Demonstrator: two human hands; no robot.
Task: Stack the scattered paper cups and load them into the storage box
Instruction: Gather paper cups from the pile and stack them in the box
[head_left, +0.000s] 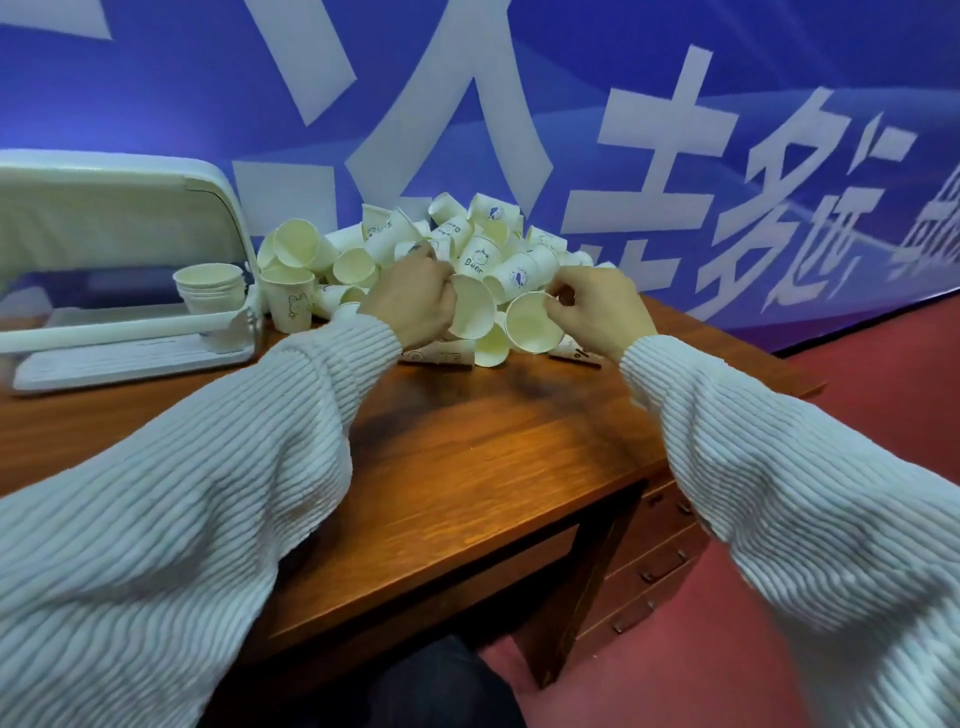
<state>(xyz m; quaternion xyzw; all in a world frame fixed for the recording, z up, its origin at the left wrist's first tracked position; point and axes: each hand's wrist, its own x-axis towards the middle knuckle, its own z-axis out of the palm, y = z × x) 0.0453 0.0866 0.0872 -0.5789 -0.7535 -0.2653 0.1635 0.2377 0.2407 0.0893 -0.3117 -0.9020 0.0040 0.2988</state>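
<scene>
Behind everything, a blue banner (675, 78) with large white characters. Below it, a brown wooden table (467, 441), with drawers (660, 561) at its right side over red flooring (857, 374). On the table's left, a white storage box (119, 332) with raised lid, holding a short stack of nested cups (210, 286) inside. Just right of the box, a sprawling pile of paper cups (457, 244), most tipped over, one upright cup (289, 301) beside the box. Both arms in white ribbed sleeves (182, 493). Left hand (410, 299) curled around a cup (470, 306), mouth facing the camera, at the pile's front. Right hand (597, 306) pinching the rim of another cup (535, 322) with thumb and fingertips, seemingly lifted slightly off the table, though hard to tell.
</scene>
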